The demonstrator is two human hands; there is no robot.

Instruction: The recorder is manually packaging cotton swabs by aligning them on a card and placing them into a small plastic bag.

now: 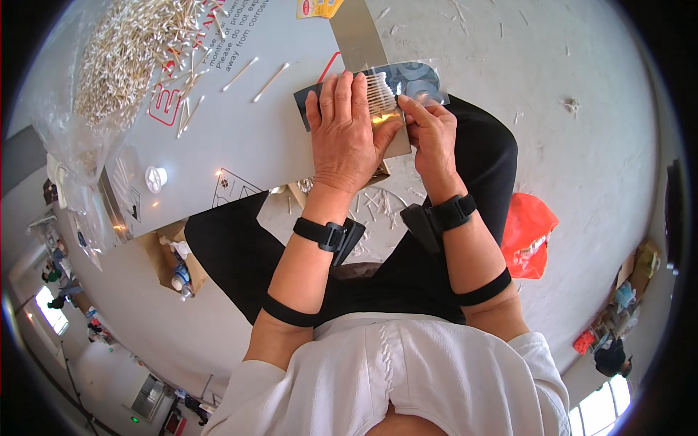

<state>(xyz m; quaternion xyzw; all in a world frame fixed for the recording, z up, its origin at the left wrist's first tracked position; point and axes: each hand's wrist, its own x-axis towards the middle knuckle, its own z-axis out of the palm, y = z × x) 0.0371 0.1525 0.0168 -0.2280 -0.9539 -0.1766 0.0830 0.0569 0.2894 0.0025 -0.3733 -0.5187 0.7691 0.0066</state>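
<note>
A neat row of cotton swabs (379,93) lies side by side on a small shiny plate at the edge of the grey board. My left hand (343,134) rests flat over the left part of this row, fingers stretched and thumb apart. My right hand (434,136) is closed at the row's right side, thumb and forefinger pinching the near edge of a shiny see-through plastic packet (418,78). The packet's opening and the swabs' lower ends are partly hidden by my fingers.
A large heap of loose cotton swabs (138,54) sits in a clear plastic bag on the grey board (283,145). Stray swabs (270,82) and a white round cap (155,179) lie nearby. An open carton (171,261) stands below left; a red bag (529,236) lies on the floor.
</note>
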